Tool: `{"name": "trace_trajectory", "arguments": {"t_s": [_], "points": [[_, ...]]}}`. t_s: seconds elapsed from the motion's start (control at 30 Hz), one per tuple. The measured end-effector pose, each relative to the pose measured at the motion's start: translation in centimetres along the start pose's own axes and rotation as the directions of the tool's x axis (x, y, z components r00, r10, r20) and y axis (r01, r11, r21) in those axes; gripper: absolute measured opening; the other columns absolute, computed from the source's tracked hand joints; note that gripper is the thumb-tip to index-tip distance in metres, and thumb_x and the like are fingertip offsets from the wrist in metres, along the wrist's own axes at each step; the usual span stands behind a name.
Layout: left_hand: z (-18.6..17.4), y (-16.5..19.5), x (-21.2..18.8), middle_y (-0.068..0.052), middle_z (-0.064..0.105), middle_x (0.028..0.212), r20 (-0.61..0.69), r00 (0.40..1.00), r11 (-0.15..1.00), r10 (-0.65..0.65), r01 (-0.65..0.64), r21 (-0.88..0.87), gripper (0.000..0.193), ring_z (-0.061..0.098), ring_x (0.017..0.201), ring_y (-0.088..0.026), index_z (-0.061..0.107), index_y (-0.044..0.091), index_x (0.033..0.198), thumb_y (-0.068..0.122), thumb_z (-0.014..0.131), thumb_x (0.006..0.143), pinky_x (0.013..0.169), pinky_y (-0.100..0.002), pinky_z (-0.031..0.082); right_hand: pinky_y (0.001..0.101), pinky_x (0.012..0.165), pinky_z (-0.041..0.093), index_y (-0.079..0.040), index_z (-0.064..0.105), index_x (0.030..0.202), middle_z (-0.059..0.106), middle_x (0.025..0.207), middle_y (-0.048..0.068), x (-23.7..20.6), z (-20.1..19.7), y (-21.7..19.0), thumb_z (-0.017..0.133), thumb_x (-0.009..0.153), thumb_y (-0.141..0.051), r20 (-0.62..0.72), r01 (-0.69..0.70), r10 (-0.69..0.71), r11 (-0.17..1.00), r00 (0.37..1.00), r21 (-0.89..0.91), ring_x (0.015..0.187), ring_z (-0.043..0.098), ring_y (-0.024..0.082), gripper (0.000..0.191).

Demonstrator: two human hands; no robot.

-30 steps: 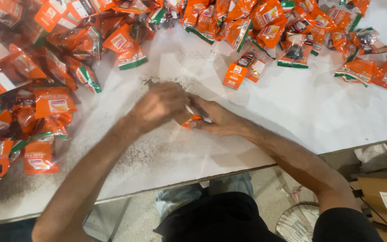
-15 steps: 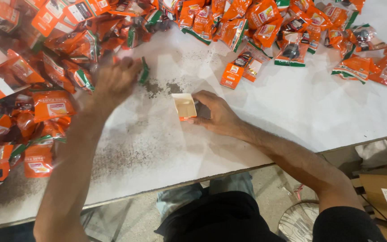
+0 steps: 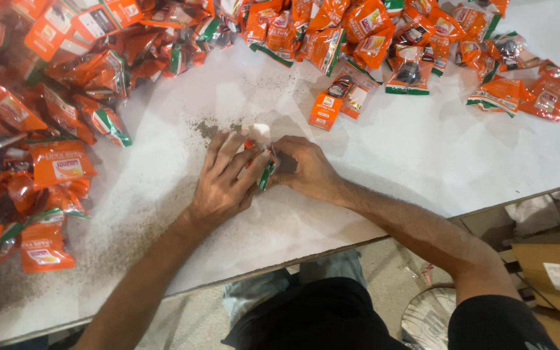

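Both hands meet at the middle of a white table (image 3: 422, 155), the left hand (image 3: 225, 185) lying flat with fingers spread and the right hand (image 3: 306, 170) curled beside it, and between them they pinch a small orange packet with a green edge (image 3: 264, 170), mostly hidden by the fingers. Heaps of orange packets (image 3: 53, 97) crowd the table's left side and far edge, with one small orange box (image 3: 326, 109) lying apart just beyond the hands. Dark specks dust the tabletop (image 3: 163, 214) around the hands, and a cardboard box (image 3: 555, 275) sits on the floor at lower right.
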State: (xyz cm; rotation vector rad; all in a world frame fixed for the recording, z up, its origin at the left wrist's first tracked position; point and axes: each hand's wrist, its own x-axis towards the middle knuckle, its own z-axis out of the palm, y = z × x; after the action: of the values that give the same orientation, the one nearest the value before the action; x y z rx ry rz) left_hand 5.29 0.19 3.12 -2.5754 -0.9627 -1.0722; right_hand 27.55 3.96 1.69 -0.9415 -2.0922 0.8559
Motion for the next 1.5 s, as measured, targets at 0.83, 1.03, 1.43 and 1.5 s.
{"name": "trace_trajectory", "arguments": {"t_s": [0.83, 1.03, 1.43, 1.5], "points": [[3.3, -0.4, 2.0, -0.008, 0.074, 0.079, 0.404, 0.494, 0.332, -0.77, 0.85, -0.408, 0.023, 0.068, 0.068, -0.013, 0.072, -0.007, 0.1, 0.012, 0.07, 0.086, 0.06, -0.031, 0.055, 0.0439, 0.096, 0.054, -0.006, 0.055, 0.13, 0.07, 0.122, 0.012, -1.1, 0.8, -0.8, 0.085, 0.083, -0.025, -0.087, 0.102, -0.108, 0.992, 0.99, -0.069, 0.114, 0.068, 0.034, 0.059], [0.7, -2.7, 0.2, 0.0, 0.076, 0.092, 0.648, 0.554, -0.109, -0.522, 0.71, -0.695, 0.034, 0.072, 0.08, -0.007, 0.072, 0.009, 0.112, 0.008, 0.059, 0.08, 0.072, -0.024, 0.061, 0.046, 0.095, 0.053, -0.006, 0.064, 0.123, 0.069, 0.119, 0.014, -1.0, 1.0, -0.5, 0.085, 0.082, -0.022, -0.066, 0.229, -0.256, 0.933, 0.964, -0.277, 0.113, 0.066, 0.035, 0.049], [2.6, -0.3, -0.4, -0.017, 0.072, 0.121, 0.103, 0.88, 0.725, -0.464, 0.444, -0.526, 0.027, 0.072, 0.109, -0.03, 0.067, -0.006, 0.119, -0.003, 0.068, 0.092, 0.092, -0.038, 0.061, 0.049, 0.091, 0.052, -0.007, 0.054, 0.115, 0.072, 0.112, 0.012, -1.1, 1.1, -0.7, 0.087, 0.083, -0.023, -0.02, -0.02, 0.017, 0.983, 1.0, -0.182, 0.109, 0.067, 0.038, 0.048], [1.6, -0.1, -0.2, -0.02, 0.068, 0.128, 0.081, 0.948, 0.802, -0.307, 0.303, -0.515, 0.036, 0.065, 0.122, -0.037, 0.066, -0.005, 0.118, 0.006, 0.079, 0.086, 0.103, -0.044, 0.055, 0.049, 0.092, 0.053, -0.006, 0.048, 0.12, 0.07, 0.116, 0.015, -1.3, 1.1, -0.4, 0.084, 0.083, -0.02, -0.035, -0.057, 0.052, 0.989, 0.998, -0.133, 0.112, 0.066, 0.04, 0.054]]}}
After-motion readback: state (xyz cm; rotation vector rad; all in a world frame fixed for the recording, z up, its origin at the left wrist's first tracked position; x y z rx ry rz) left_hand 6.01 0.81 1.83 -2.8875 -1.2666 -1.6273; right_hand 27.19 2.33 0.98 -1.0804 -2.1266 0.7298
